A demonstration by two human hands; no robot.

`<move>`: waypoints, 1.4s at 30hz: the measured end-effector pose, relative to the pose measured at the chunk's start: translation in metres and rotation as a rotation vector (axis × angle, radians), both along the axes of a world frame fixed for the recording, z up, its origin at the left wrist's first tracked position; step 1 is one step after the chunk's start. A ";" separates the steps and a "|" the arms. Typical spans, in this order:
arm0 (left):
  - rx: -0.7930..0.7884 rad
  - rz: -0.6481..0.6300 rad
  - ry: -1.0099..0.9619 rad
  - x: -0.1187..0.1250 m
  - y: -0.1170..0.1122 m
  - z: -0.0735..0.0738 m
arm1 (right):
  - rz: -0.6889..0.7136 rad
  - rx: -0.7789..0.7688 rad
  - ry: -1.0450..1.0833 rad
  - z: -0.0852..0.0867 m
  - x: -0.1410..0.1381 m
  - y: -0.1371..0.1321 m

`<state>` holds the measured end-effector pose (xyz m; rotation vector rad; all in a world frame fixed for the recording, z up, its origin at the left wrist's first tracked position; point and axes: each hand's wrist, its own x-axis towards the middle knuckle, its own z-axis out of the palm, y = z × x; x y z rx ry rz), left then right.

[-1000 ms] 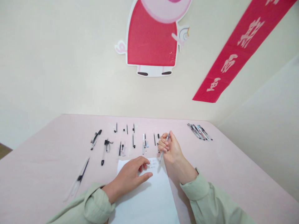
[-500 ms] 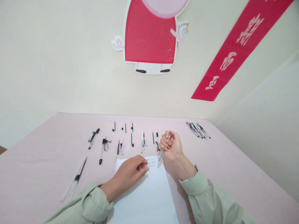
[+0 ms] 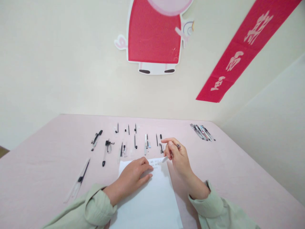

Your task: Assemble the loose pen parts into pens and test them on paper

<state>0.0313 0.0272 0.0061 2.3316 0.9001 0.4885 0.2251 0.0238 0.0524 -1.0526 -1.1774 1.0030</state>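
A sheet of white paper (image 3: pixel 152 194) lies in front of me, with several short lines of handwriting near its top. My left hand (image 3: pixel 137 173) rests on the sheet, fingers loosely spread and holding nothing. Over the paper's upper right edge, my right hand (image 3: pixel 177 154) holds a pen (image 3: pixel 166 158) between thumb and fingers, its index finger stretched out to the left. The pen has a clear barrel and points down-left toward the writing. Whether its tip touches the paper I cannot tell.
Black refills, caps and clear barrels, such as a dark refill (image 3: pixel 135 141), lie in rows beyond the paper. Pen parts (image 3: pixel 79 179) lie at the left. A bundle of pens (image 3: pixel 202 132) sits at the far right of the pink tabletop (image 3: pixel 233 178).
My right hand has gone from a fist around the pen to a finger grip, and the pen lies flatter. The left hand stays on the paper.
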 end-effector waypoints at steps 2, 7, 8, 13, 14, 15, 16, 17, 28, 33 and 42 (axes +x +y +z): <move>0.025 -0.004 0.015 0.000 0.000 -0.001 | -0.013 -0.001 -0.063 -0.009 0.002 -0.006; 0.027 -0.006 0.031 0.000 -0.001 -0.004 | 0.051 -0.044 -0.335 -0.027 0.005 -0.014; 0.029 -0.006 0.033 0.000 -0.001 -0.004 | 0.034 -0.044 -0.417 -0.028 0.007 -0.015; 0.078 -0.024 0.051 0.000 -0.002 -0.002 | -0.077 -0.174 -0.562 -0.026 0.025 -0.027; 0.099 -0.036 0.060 0.000 -0.003 -0.002 | -0.073 -0.199 -0.521 -0.026 0.027 -0.031; 0.124 -0.048 0.073 0.000 -0.003 -0.003 | -0.068 -0.212 -0.473 -0.027 0.028 -0.034; 0.152 -0.055 0.088 0.001 -0.005 -0.003 | -0.063 -0.209 -0.430 -0.030 0.028 -0.036; 0.178 -0.058 0.107 0.001 -0.006 -0.003 | -0.054 -0.196 -0.399 -0.033 0.028 -0.038; 0.198 -0.061 0.160 0.001 -0.004 -0.007 | -0.136 -0.153 -0.481 -0.055 0.020 -0.026; 0.181 -0.058 0.167 0.002 -0.005 -0.006 | -0.151 -0.153 -0.540 -0.054 0.019 -0.027; 0.215 -0.056 0.160 0.003 -0.005 -0.006 | -0.129 -0.159 -0.554 -0.051 0.017 -0.028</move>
